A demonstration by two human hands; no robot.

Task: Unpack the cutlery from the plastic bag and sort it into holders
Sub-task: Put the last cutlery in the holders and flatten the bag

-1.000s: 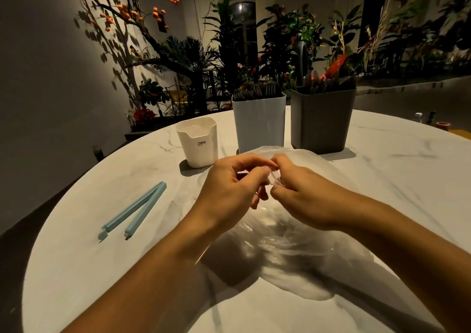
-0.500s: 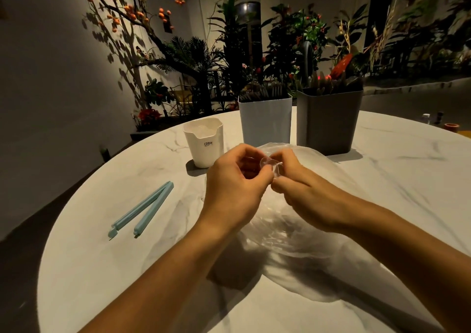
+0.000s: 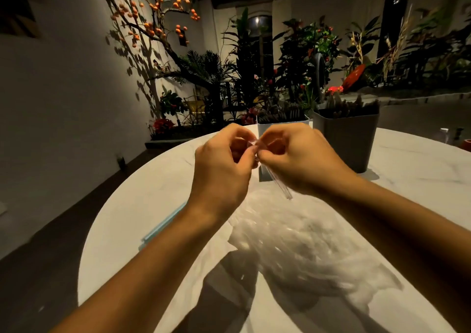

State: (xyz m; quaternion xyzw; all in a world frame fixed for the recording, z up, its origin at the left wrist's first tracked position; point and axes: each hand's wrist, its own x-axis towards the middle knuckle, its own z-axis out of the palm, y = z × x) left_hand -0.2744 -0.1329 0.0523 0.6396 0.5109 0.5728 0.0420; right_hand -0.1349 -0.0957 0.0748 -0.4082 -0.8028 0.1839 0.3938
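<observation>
Head view, frame centre: left hand (image 3: pixel 224 169) and right hand (image 3: pixel 298 159) meet fingertip to fingertip, both pinching the lifted top edge of the clear crinkled plastic bag (image 3: pixel 300 243), whose body lies on the round white marble table (image 3: pixel 142 200) at lower centre. Behind the hands, upper centre, stand a white square cutlery holder (image 3: pixel 265 126) and, right of it, a grey square cutlery holder (image 3: pixel 351 139).

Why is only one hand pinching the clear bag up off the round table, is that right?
Not quite. The head view shows both hands pinching it: the left hand and the right hand meet at the top of the bag, lifting it above the table.
</observation>
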